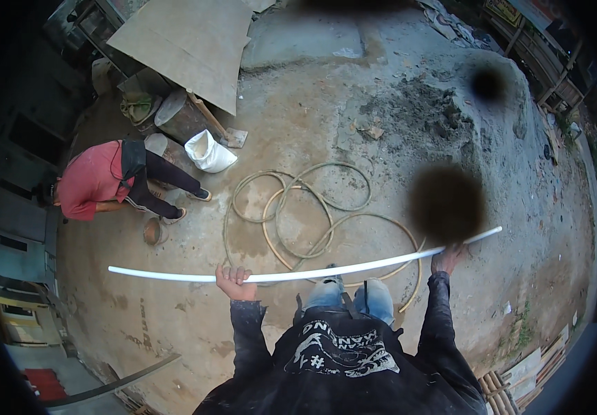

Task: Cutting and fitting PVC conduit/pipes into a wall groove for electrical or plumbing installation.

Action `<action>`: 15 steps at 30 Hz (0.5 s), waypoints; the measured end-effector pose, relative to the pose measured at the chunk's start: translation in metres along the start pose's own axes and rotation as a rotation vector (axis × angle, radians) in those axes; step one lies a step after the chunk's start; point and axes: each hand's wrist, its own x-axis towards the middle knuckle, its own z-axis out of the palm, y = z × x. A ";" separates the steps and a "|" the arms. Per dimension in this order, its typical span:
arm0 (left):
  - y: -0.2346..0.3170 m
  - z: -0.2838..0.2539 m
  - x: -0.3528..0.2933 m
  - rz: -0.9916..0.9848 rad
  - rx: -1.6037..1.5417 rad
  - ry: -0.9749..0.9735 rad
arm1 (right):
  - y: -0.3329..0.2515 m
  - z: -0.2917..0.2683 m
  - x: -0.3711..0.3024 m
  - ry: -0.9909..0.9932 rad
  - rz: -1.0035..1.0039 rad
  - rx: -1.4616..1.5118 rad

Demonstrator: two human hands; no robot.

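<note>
A long, thin white pipe [353, 270] runs crosswise in front of my body, its two ends reaching out past my hands. My left hand [236, 283] is closed around it left of the middle, fingers curled over the top. Farther right, my right hand [448, 259] grips the same pipe near its right end; a dark blotch in the picture hides part of the view just above those fingers. Beyond the pipe, a coiled hose [277, 207] lies in loose loops on the ground, and part of it passes under the pipe.
At left a person in a red shirt [98, 173] bends over near a small bucket [152, 231]. Behind stand a white sack [208, 152], drums [177, 114], a shovel [235, 137] and a leaning board [188, 48]. Wet grey mortar or sand [423, 111] spreads at far right.
</note>
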 end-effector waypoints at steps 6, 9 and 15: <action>-0.031 0.202 0.053 0.067 -0.047 -0.322 | -0.105 0.062 0.109 -0.414 -0.022 0.401; -0.023 0.264 0.095 0.189 -0.061 -0.512 | -0.244 -0.086 0.195 -0.437 -0.127 0.692; -0.028 0.378 0.160 0.543 -0.066 -0.454 | -0.363 -0.213 0.385 0.179 -0.886 1.380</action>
